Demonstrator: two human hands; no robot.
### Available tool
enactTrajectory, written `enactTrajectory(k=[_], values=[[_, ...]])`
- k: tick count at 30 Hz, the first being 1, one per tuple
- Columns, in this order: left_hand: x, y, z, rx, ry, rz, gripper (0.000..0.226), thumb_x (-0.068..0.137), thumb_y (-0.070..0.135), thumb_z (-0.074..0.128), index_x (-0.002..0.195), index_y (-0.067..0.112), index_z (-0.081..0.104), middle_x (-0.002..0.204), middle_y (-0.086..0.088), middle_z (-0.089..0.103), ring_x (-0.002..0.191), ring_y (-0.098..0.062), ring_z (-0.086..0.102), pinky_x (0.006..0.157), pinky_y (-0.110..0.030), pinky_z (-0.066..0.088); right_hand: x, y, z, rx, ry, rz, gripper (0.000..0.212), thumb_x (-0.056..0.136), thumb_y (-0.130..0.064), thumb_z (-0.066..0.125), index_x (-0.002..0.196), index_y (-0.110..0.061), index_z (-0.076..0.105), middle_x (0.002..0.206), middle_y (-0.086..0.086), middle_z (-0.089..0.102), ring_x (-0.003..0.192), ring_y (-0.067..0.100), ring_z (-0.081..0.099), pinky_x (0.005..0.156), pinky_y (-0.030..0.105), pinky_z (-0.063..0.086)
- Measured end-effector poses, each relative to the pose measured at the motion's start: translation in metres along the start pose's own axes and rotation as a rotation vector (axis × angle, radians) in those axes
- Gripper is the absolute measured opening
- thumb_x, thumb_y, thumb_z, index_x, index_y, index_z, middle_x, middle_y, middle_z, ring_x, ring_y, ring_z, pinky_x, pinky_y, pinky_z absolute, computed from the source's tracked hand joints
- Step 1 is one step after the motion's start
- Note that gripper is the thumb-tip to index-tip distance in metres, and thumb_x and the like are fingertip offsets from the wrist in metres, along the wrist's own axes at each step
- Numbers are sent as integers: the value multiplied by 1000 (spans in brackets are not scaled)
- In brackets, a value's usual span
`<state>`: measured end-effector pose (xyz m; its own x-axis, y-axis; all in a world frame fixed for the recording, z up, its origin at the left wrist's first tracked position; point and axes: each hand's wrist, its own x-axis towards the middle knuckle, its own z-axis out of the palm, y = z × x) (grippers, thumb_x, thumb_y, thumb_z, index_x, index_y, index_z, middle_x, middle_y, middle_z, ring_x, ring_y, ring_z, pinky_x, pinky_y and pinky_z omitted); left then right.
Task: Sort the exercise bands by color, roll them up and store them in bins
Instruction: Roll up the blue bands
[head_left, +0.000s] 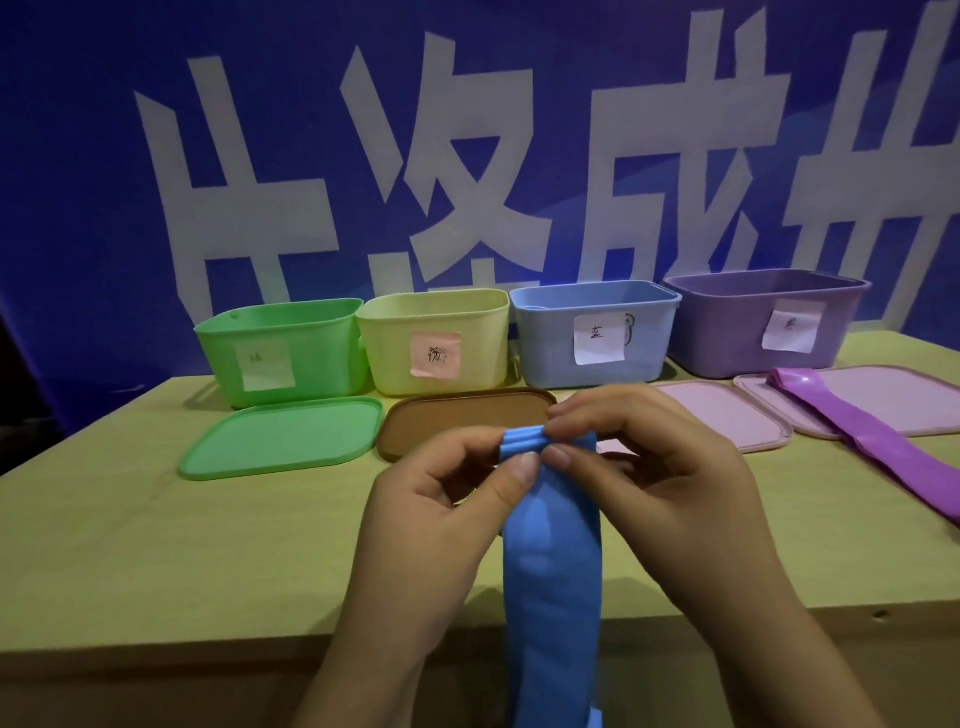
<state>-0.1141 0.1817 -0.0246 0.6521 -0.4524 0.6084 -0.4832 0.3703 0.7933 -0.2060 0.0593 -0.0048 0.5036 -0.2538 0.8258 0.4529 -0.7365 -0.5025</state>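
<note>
The blue exercise band (550, 561) is up off the wooden table (156, 545), held in mid-air in front of the bins, its top end bunched into the first tight turns of a roll. The left hand (441, 514) pinches that rolled end with thumb and curled fingers, and the right hand (649, 467) pinches it from the other side, thumb tips almost meeting. Two hands at one end looks like the way to keep the turns tight while the loose tail hangs straight down under its own weight. That tail runs out of the bottom of the view, so its full length can't be told.

Straight behind sits the blue bin (592, 338), open and labelled, the likely home for this roll. Beside it are the yellow bin (436, 343), green bin (280, 348) and purple bin (763, 327), lids off and lying flat in front: green lid (280, 436), brown lid (467, 410), pink lids (727, 415). A purple band (857, 426) lies unrolled across the right-hand lid, waiting. Bin contents are hidden behind their walls, and the green bin's label is too faint to read.
</note>
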Motion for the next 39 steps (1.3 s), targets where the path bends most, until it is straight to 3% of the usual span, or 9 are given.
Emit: enactTrajectory(k=[6,9,14,18,21,29,33,36,39], values=[[-7,8,2,-19,-23,2,42,63,33,75,102,48,65,92,8,70,79,-10,68,60,-24,54,-4,-1,-4,45,-2,51,8,77,-21,67,81,-27,66,88,-14,66,91,6,63,68,28,55],[-9,14,2,49,-80,95,32,70,30,71,98,46,68,95,15,70,81,-6,67,57,-20,54,-5,-3,-5,87,-14,75,9,74,-23,70,80,-28,65,91,-13,67,93,7,63,70,23,55],[-8,16,0,20,-97,50,29,69,29,72,96,37,71,98,10,71,88,-9,68,59,-22,56,-4,-7,-7,148,-46,100,7,75,-33,61,80,-30,65,94,-13,67,95,5,63,72,15,52],[-8,16,1,13,-103,53,30,67,30,72,96,37,71,96,10,72,88,-9,68,63,-21,56,-5,-6,-8,194,-39,158,6,79,-26,72,77,-26,66,90,-13,68,92,5,64,71,13,52],[-8,16,2,16,-99,65,28,68,30,71,95,37,71,95,10,72,87,-8,68,64,-18,54,-6,-7,-9,214,-38,189,8,72,-29,62,76,-24,67,88,-11,69,91,6,65,71,15,53],[-9,16,1,135,-55,103,19,76,34,64,94,39,70,90,15,72,79,-4,67,63,-20,55,-8,-9,-6,123,-34,171,10,72,-32,63,77,-25,67,88,-11,67,89,9,64,70,29,56],[-9,18,-1,141,-2,118,25,73,31,70,95,42,69,88,16,71,81,-4,67,66,-15,52,-9,-8,-5,111,-34,164,10,76,-32,72,84,-31,66,92,-14,66,90,6,63,70,24,56],[-10,19,-1,119,13,125,31,71,18,73,93,39,70,87,17,72,82,-2,68,68,-11,51,-8,-8,-5,76,-33,125,9,74,-26,69,83,-29,67,89,-13,66,89,8,64,68,28,55],[-11,20,0,77,8,120,25,70,19,71,92,31,71,85,15,72,81,-2,69,68,-11,51,-8,-9,-6,68,-41,88,10,74,-36,63,82,-31,66,93,-12,66,91,7,63,68,28,55]])
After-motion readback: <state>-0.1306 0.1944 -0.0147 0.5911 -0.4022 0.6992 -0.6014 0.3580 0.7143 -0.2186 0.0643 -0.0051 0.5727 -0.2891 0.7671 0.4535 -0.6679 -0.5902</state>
